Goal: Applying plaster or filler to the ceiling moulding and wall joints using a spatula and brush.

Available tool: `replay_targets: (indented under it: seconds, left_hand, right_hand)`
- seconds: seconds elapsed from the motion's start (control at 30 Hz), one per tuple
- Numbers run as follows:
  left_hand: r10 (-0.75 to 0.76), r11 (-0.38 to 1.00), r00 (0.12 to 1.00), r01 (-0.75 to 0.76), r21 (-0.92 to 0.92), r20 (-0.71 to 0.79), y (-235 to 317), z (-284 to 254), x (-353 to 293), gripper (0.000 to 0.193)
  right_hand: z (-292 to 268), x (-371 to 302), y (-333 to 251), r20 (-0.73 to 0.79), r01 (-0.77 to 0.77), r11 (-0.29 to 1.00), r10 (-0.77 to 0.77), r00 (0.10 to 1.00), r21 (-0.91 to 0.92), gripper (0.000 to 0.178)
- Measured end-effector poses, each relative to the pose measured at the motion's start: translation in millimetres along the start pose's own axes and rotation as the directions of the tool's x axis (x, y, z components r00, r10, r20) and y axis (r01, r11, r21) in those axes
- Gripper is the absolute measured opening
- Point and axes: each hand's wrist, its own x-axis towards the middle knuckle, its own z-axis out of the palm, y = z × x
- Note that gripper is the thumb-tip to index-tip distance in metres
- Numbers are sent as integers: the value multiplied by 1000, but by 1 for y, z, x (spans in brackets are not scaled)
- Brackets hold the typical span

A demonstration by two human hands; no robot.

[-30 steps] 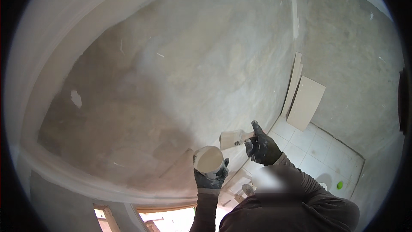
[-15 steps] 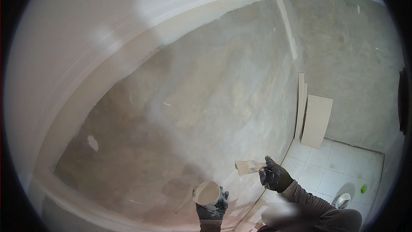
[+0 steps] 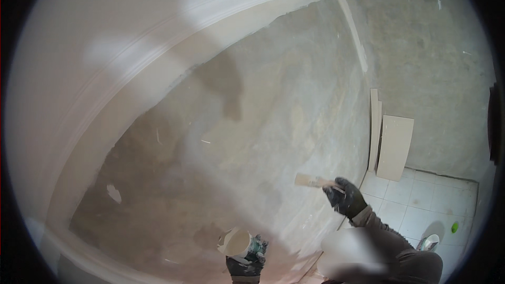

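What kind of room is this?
Probably a room being renovated. The big wall is rough and patchy with plaster, flat boards lean in the corner, and the floor has pale tiles.

The cup (image 3: 235,243) sits in the left hand (image 3: 246,264) at the near edge, the brush (image 3: 314,182) juts left from the right hand (image 3: 344,197) before the wall (image 3: 252,126), and boards (image 3: 393,147) lean right, beyond the tiled floor (image 3: 421,205).
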Motion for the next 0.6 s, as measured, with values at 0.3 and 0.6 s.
replay_targets:
  seconds: [0.3, 0.6]
  left_hand:
    - [363, 606, 920, -355, 712, 149, 57, 2, 41, 69]
    - [140, 985, 969, -156, 68, 202, 83, 38, 74, 65]
  right_hand:
    - [135, 220, -168, 230, 850, 489, -820, 524, -193, 11]
    - [244, 436, -316, 189, 682, -137, -982, 2, -719, 25]
